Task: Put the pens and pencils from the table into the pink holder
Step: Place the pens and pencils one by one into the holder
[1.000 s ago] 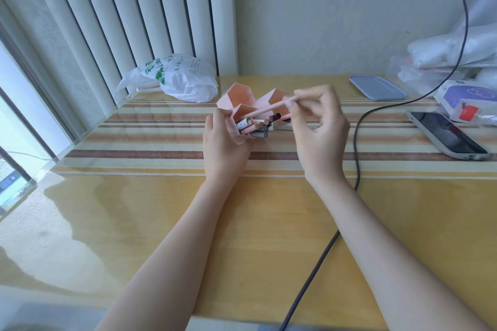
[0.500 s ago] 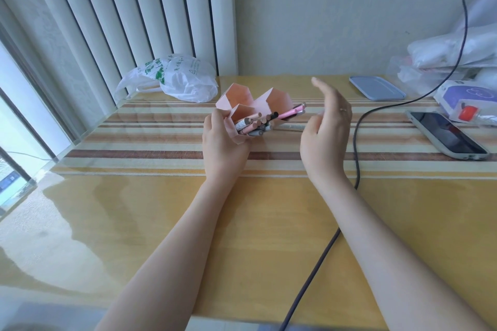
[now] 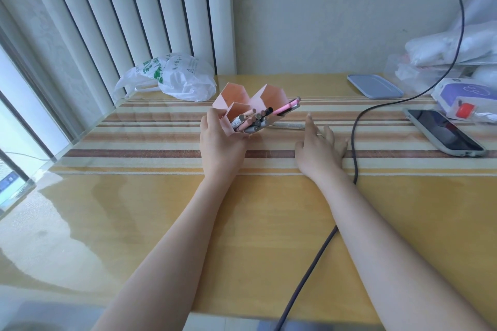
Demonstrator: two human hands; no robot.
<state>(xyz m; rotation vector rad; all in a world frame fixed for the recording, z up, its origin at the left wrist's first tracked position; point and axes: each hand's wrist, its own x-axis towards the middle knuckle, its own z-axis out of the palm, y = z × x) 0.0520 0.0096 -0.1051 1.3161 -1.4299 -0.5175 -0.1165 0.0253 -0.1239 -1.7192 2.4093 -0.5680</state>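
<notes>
The pink holder point(image 3: 236, 97) with its angular compartments is tilted towards me, and my left hand point(image 3: 219, 140) grips its near side. Several pens and pencils point(image 3: 254, 121) stick out of its front compartment, among them a pink pen point(image 3: 286, 108) pointing right. One pale pen point(image 3: 289, 125) lies flat on the striped table just right of the holder. My right hand point(image 3: 320, 146) is lowered over the table with its fingers stretched out; the index fingertip is close to that pen's right end. It holds nothing.
A dark cable point(image 3: 357, 148) runs down the table right beside my right hand. A phone point(image 3: 443, 134) lies at the right, a blue-grey lid point(image 3: 375, 86) and packages point(image 3: 465, 97) behind it. A white plastic bag point(image 3: 172, 78) sits at the back left by the blinds.
My right hand put the pink pen into the holder, let go, then dropped from beside the holder down towards the pale pen on the table. The left hand kept its grip.
</notes>
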